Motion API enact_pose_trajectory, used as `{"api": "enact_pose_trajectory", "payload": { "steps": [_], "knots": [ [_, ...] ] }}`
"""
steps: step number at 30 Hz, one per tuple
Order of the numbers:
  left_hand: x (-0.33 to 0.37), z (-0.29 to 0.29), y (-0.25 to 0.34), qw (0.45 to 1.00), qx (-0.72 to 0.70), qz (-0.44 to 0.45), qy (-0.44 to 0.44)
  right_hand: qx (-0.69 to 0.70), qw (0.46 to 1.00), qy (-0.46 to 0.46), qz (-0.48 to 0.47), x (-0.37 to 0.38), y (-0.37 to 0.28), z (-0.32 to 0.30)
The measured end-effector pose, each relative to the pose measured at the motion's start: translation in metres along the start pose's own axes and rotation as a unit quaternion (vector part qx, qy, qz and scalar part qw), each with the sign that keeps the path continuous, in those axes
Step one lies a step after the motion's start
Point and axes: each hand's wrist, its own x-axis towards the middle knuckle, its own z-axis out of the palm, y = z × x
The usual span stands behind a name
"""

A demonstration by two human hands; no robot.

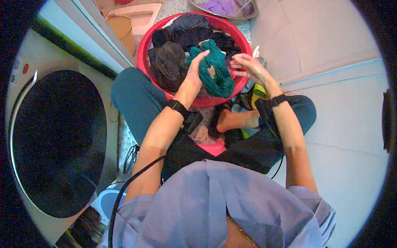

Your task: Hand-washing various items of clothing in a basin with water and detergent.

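Note:
A red basin [142, 49] stands on the floor in front of me, heaped with dark garments [167, 62]. Over its near right part, my left hand [195, 76] holds a bunched dark green cloth [220, 76]; the thumb shows and the other fingers are hidden beneath the fabric. A small beige patch shows on the cloth. My right hand [250, 68] is beside it, over the basin's right rim, with fingers apart and nothing seen in them.
A front-loading washing machine [58, 144] stands at my left. Beyond the basin lie a metal bowl with purple cloth [221, 6] and a tan bucket [120, 31]. A white tiled wall [331, 124] runs along my right. A light blue basin [108, 202] sits at lower left.

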Motion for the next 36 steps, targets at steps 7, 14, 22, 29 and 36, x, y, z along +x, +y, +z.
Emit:
{"api": "enact_pose_trajectory", "payload": {
  "steps": [7,14,22,29,36],
  "knots": [
    [-0.017,0.026,-0.014,0.999,-0.001,0.026,0.020,0.422,0.894,-0.117,0.092,0.042,0.029,0.034],
    [-0.030,0.046,-0.011,0.995,0.073,0.001,0.065,0.254,0.967,-0.002,-0.019,0.069,0.007,0.037],
    [-0.016,0.044,-0.008,0.894,0.441,-0.002,0.083,-0.009,0.997,0.051,-0.055,0.079,-0.015,0.041],
    [-0.001,-0.011,-0.026,0.614,0.745,0.185,0.185,-0.316,0.933,0.169,-0.044,0.113,0.035,0.040],
    [0.003,-0.032,-0.036,0.566,0.775,0.182,0.215,-0.286,0.944,0.150,-0.072,0.105,0.065,0.023]
  ]
}}
